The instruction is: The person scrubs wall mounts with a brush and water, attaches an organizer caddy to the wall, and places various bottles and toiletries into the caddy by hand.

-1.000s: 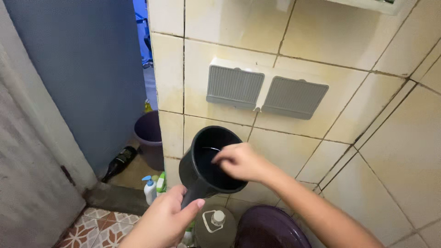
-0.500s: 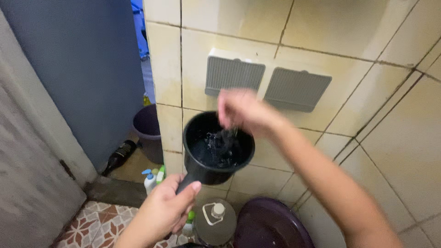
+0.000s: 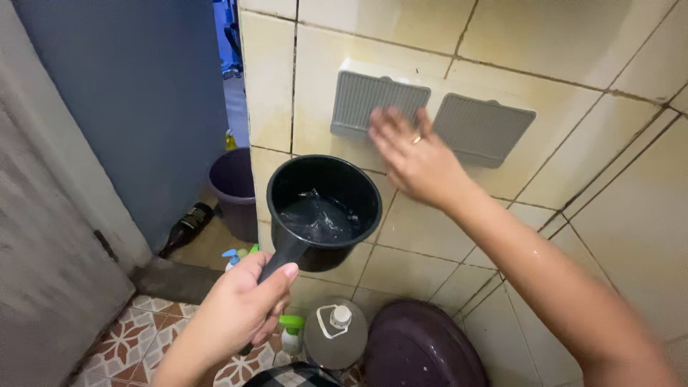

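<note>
A cream tiled wall (image 3: 573,107) with dark grout fills most of the view, beside a blue door (image 3: 129,107) that stands open on a narrow gap. On the wall sit two grey ribbed covers (image 3: 437,118), side by side. Low against the wall lies a dark purple basin (image 3: 423,351), and beyond the doorway stands a purple bucket (image 3: 233,190) with a dark bottle (image 3: 185,228) lying on its side next to it. The black water dipper (image 3: 322,211) is held out in front of the wall, roughly level, likely so that the water in it, rippled and shallow, stays in. The left hand (image 3: 240,312) has its grip pressed together round the dipper's handle, thumb on top to steady it. The right hand (image 3: 416,158) is raised above and behind the dipper, fingers spread and holding nothing, over the left cover; whether it touches is not clear. Below stand a clear plastic jug (image 3: 335,337) with a white cap, a green-topped spray bottle (image 3: 290,333) and a blue pump bottle (image 3: 231,258).
</note>
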